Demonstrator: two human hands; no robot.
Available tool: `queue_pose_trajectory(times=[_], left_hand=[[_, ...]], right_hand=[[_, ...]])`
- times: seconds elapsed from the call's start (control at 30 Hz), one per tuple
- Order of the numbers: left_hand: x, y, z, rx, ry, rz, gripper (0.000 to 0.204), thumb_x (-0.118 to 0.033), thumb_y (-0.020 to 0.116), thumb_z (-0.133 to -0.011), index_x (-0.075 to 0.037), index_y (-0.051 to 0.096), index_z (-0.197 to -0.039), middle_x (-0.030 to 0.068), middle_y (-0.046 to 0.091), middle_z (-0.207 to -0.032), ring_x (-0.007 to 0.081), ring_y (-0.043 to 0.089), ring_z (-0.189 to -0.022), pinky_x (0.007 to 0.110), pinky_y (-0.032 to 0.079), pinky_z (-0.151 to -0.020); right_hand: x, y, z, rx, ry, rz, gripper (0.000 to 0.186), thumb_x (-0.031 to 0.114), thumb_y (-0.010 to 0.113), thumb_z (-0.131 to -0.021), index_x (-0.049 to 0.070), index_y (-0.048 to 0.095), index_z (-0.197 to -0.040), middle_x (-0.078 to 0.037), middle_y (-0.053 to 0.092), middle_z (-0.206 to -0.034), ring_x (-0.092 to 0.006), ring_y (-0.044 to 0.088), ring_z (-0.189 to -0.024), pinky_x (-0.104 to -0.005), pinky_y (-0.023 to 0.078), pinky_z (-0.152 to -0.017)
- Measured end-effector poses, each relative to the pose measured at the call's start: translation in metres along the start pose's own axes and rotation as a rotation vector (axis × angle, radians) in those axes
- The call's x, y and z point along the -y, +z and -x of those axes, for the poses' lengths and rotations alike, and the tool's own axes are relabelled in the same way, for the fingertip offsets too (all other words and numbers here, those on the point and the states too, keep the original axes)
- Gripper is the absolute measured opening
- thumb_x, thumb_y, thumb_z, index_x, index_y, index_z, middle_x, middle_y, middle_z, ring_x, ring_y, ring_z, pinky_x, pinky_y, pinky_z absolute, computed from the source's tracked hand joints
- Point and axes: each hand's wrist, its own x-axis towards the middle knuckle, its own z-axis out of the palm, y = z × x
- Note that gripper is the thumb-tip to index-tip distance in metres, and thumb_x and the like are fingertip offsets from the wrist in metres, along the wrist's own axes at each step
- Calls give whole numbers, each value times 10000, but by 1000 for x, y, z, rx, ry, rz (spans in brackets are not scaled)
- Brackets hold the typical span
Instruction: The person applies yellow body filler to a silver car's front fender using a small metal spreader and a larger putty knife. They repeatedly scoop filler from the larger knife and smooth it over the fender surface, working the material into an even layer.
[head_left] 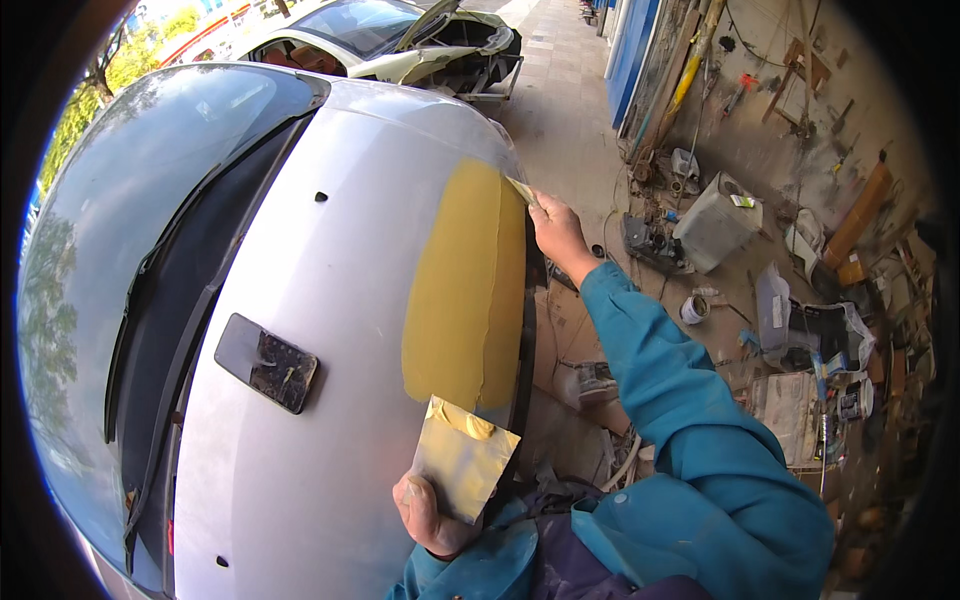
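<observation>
A broad patch of yellow body filler (460,290) covers the front edge of a silver car hood (340,240). At the far end of that patch, my right hand (560,235) grips a thin, pale filler spreader (521,191), its edge against the filler's border. A raised ridge runs lengthwise through the yellow layer. Close to my body, my left hand (432,515) holds a flat square mixing plate (465,455) by its lower corner, thumb on top. A dab of yellow filler lies on the plate's upper part.
A dark phone with a scuffed lower half (267,362) lies on the hood beside the windshield wiper (165,235). To the right, the floor holds a white plastic container (718,222), a small can (694,310) and scattered parts. Another car (400,45) with its hood raised stands beyond.
</observation>
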Motion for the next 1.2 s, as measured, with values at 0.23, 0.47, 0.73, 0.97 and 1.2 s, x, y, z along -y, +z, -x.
queue_pose_trajectory(times=[0.23,0.47,0.73,0.97,1.2], left_hand=[[2,-2,2,-91,9,75,761,-614,559,-1147,32,552,-1549,237,759,-1239,319,774,-843,390,633,-694],[-5,17,-1,-150,76,169,634,-550,566,-1191,18,581,-1472,223,727,-1222,274,693,-787,405,562,-651],[-10,29,-8,-243,119,231,568,-506,523,-1224,35,640,-1351,186,696,-899,243,600,-725,383,496,-699],[-12,27,-8,-165,148,241,577,-516,525,-1221,38,655,-1314,180,694,-898,259,598,-738,388,501,-732],[-10,22,-7,-242,207,61,577,-519,532,-1218,37,671,-1278,170,704,-937,262,618,-785,381,507,-744]], right_hand=[[2,22,-15,-41,-121,80,401,118,609,-1123,123,765,-1492,-172,766,-1321,-373,702,-1283,-467,557,-1138],[17,20,53,-73,-225,64,439,-9,632,-1066,32,737,-1490,-174,729,-1408,-388,683,-1336,-456,550,-1168],[76,-9,176,-32,-283,49,563,-104,665,-965,73,750,-1493,-154,700,-1419,-392,671,-1306,-470,553,-1136],[122,-25,261,45,-296,23,646,-96,675,-905,105,755,-1514,-180,664,-1435,-418,625,-1319,-494,552,-1162],[144,-36,307,83,-374,-24,627,-86,683,-899,104,776,-1489,-185,662,-1411,-404,641,-1308,-498,568,-1159]])
